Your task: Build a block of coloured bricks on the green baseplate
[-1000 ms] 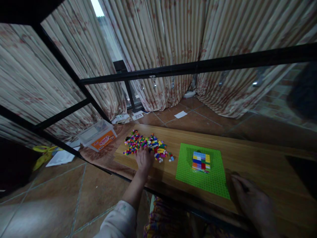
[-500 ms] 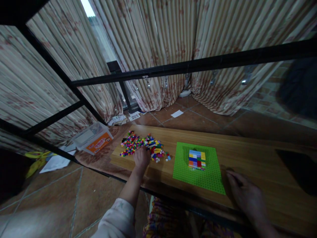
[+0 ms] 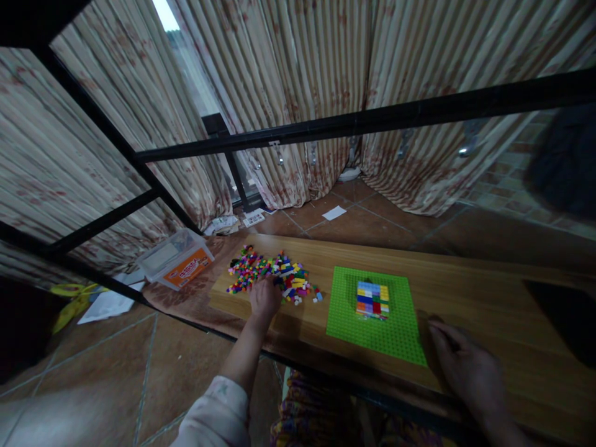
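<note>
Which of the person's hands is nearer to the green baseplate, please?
Right. The right hand rests on the wooden board just beside the near right corner of the green baseplate; the left hand is farther off to its left, at the loose bricks.

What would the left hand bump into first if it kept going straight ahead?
Probably the pile of coloured bricks: the left hand points right into its near edge, though depth is unclear.

A loose pile of small plastic bricks (image 3: pixel 261 273) is speckled yellow, pink, green, blue, red and white. At three o'clock of it, a bright green studded plastic baseplate (image 3: pixel 372 332) is seen, bearing a square block of joined bricks (image 3: pixel 372 299) banded yellow, blue, purple, orange and red. At twelve o'clock, pleated fabric curtains (image 3: pixel 302 74) are striped beige with faded red blotches.
</note>
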`<state>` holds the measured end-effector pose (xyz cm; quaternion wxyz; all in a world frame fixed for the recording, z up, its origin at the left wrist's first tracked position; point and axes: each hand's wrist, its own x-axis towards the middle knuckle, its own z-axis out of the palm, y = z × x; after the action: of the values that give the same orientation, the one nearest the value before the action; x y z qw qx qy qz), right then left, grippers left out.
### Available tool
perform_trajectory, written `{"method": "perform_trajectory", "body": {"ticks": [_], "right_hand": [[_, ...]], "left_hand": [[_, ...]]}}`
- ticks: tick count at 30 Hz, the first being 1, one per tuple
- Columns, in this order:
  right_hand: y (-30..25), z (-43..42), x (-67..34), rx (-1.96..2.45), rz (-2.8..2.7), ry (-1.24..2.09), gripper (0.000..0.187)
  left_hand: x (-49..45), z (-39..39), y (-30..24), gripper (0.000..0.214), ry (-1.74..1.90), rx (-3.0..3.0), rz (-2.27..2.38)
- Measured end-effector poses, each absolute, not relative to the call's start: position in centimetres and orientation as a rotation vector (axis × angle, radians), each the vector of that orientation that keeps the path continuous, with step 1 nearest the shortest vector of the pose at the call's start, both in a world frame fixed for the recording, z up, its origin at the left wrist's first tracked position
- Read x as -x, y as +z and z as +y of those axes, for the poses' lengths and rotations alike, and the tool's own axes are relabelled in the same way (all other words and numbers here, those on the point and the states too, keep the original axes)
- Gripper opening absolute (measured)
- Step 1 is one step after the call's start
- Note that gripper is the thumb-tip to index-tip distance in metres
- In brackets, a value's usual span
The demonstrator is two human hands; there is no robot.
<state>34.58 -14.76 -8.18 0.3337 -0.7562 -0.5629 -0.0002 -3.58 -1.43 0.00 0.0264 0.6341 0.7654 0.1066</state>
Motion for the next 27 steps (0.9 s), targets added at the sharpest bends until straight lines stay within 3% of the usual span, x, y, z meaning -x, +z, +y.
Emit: {"method": "perform_trajectory", "body": {"ticks": [8,17,22,27], "right_hand": [[-8.6,-14.8,-34.8,1.922,-1.502,-0.024,0.047],[-8.5,-14.6,-34.6,1.917,-1.497,-0.025,0.047],[-8.4,-14.4,-34.2,1.912,-1.450,0.010,0.044],[-8.1,-14.4,-34.0,1.863,-1.433,0.030,0.041]], "left_hand": [[3.4,-0.6,-0.2,0.027,0.335,-1.976,2.324],[3.4,-1.5,1.1,0.025,0.607,-1.902,2.282],[-0.1,-3.4,1.4,0.013,1.088,-1.648,1.661],[-5.3,-5.3,0.4,0.014,1.119,-1.295,1.294]]}}
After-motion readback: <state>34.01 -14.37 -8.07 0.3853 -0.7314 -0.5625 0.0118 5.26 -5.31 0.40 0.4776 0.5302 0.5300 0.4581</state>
